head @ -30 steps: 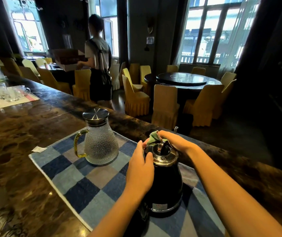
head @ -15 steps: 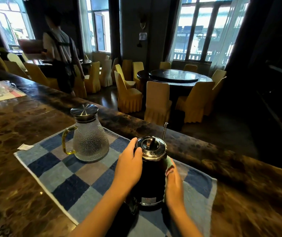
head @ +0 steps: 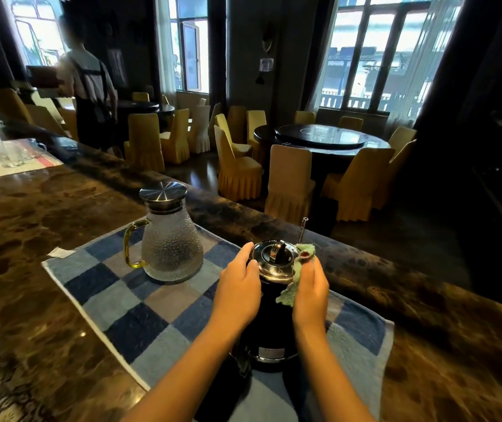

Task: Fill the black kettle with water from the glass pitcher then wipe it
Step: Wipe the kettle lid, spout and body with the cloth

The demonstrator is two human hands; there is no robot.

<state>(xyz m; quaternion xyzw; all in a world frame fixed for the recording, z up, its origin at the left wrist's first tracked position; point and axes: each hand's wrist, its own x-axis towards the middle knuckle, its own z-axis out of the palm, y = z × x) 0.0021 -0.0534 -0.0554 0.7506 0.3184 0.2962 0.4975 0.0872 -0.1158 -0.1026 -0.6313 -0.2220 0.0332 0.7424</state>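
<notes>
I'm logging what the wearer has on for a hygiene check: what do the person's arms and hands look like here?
Both forearms are bare, with no sleeves in view. The left hand and right hand wear no gloves, and no rings, watch or bracelets are visible. Nails look short.

- Left hand (head: 237,292): bare, no ring or watch visible.
- Right hand (head: 310,292): bare too.
- Both forearms uncovered; no sleeves in view.

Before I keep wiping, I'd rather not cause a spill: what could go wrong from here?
1. The right hand presses the green cloth sideways against the black kettle near its lid; only the left hand braces it, so a hard rub might tip it.
2. The glass pitcher stands close on the checked mat; an elbow swing could knock it.
</notes>
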